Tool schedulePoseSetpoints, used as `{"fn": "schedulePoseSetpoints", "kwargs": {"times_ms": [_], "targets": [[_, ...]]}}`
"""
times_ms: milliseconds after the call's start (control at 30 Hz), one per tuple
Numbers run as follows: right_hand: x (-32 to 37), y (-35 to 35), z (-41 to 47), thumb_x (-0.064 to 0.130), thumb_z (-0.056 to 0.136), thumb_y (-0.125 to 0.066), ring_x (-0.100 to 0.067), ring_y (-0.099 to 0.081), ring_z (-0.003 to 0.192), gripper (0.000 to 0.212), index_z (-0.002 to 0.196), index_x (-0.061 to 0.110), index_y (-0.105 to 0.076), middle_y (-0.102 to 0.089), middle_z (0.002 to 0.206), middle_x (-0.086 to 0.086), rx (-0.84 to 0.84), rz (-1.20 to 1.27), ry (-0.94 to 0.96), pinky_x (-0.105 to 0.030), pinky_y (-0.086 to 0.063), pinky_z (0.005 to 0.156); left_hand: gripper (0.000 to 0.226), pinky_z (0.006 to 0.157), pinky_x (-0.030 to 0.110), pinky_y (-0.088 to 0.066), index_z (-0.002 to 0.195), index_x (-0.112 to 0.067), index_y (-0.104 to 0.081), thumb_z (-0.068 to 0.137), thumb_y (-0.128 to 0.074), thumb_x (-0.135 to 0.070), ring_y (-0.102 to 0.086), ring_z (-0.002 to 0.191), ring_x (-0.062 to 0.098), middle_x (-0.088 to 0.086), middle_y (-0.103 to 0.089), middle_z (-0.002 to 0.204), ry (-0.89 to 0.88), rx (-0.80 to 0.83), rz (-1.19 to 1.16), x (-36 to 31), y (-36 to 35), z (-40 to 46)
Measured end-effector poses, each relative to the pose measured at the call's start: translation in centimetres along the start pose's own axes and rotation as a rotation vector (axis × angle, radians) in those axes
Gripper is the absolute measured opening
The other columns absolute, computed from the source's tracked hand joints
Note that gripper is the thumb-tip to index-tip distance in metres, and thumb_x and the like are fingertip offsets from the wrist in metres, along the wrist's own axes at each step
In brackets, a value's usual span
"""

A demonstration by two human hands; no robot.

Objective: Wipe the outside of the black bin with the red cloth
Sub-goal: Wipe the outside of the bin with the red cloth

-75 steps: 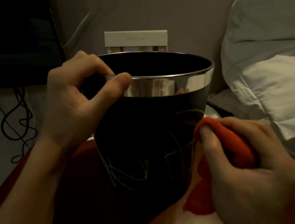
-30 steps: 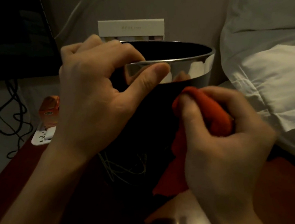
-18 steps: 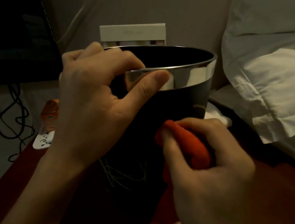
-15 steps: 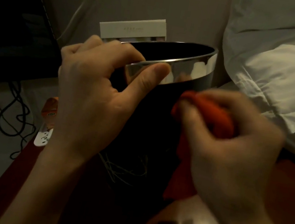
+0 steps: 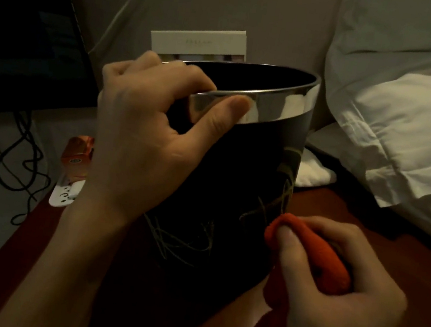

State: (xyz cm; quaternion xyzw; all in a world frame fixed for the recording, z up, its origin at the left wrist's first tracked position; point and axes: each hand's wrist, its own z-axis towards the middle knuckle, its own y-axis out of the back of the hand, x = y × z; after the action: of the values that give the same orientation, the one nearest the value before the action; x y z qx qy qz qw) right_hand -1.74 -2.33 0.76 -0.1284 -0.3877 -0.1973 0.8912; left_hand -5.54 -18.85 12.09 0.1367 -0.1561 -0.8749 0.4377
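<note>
left hand (image 5: pixel 140 136) pinches the silver rim of the black bin (image 5: pixel 228 179) standing upright on the red table (image 5: pixel 341 208), while right hand (image 5: pixel 341 286) bunches the red cloth (image 5: pixel 307 253) against the bin's lower right wall, unwiped side rising above it.

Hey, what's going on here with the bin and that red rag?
A person is cleaning a black bin that stands on a reddish-brown table beside a bed with white pillows. The left hand grips the bin's shiny metal rim to steady it, thumb on the outside. The right hand holds a bunched red cloth against the lower right side of the bin's outer wall.
</note>
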Motion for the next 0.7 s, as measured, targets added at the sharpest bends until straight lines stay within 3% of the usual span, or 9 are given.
{"fn": "schedulePoseSetpoints", "kwargs": {"times_ms": [133,233,333,400,567,700], "targets": [[0.0,-0.1,0.1,0.040,0.078,-0.072,-0.002,-0.068,0.078,0.010,0.086,0.041,-0.066,-0.070,0.089,0.015,-0.056,0.002,-0.033,-0.004,-0.045,0.064,0.028,0.075,0.030,-0.031,0.081,-0.021,-0.060,0.092,-0.057,-0.046,-0.043,0.073,-0.004,-0.022,-0.045,0.073,0.054,0.005,-0.080,1.8,0.7,-0.1],[0.0,-0.4,0.4,0.038,0.081,-0.072,-0.006,-0.068,0.077,0.007,0.085,0.040,-0.066,-0.070,0.088,0.010,-0.049,0.008,0.001,-0.006,-0.045,0.065,0.026,0.072,0.032,-0.037,0.082,-0.020,-0.061,0.093,-0.056,-0.044,-0.045,0.077,0.001,-0.020,-0.049,0.076,0.073,0.032,-0.138,2.3,1.2,0.0],[0.1,-0.6,1.1,0.037,0.082,-0.074,-0.010,-0.069,0.079,0.008,0.087,0.038,-0.068,-0.071,0.086,0.009,-0.030,0.003,0.032,-0.015,-0.050,0.068,0.014,0.085,0.048,-0.042,0.089,-0.032,-0.058,0.092,-0.054,-0.046,-0.047,0.084,0.003,-0.030,-0.045,0.079,-0.010,0.076,-0.040,0.4,0.7,0.2],[0.5,-0.8,2.1,0.034,0.084,-0.076,-0.012,-0.070,0.082,0.010,0.088,0.037,-0.068,-0.071,0.086,0.010,-0.010,0.003,0.076,-0.021,-0.051,0.071,0.014,0.091,0.046,-0.036,0.090,-0.036,-0.055,0.090,-0.056,-0.049,-0.045,0.087,0.001,-0.032,-0.041,0.078,-0.032,0.064,0.028,-0.5,0.1,0.2],[1.6,-1.6,5.6,0.030,0.089,-0.076,-0.011,-0.067,0.083,0.010,0.094,0.026,-0.069,-0.069,0.090,0.008,-0.002,-0.007,0.201,-0.022,-0.051,0.074,0.015,0.085,0.042,-0.037,0.089,-0.037,-0.056,0.087,-0.061,-0.051,-0.043,0.078,-0.008,-0.032,-0.042,0.073,0.009,0.044,-0.024,-0.2,0.2,0.1],[0.7,-2.4,3.8,0.029,0.085,-0.076,-0.006,-0.064,0.088,0.016,0.098,0.021,-0.071,-0.066,0.092,0.008,0.090,-0.051,0.206,-0.010,-0.044,0.079,0.015,0.083,0.042,-0.037,0.088,-0.036,-0.057,0.087,-0.063,-0.050,-0.043,0.077,-0.006,-0.030,-0.041,0.074,0.012,0.044,-0.022,-0.5,0.1,0.2]]}}
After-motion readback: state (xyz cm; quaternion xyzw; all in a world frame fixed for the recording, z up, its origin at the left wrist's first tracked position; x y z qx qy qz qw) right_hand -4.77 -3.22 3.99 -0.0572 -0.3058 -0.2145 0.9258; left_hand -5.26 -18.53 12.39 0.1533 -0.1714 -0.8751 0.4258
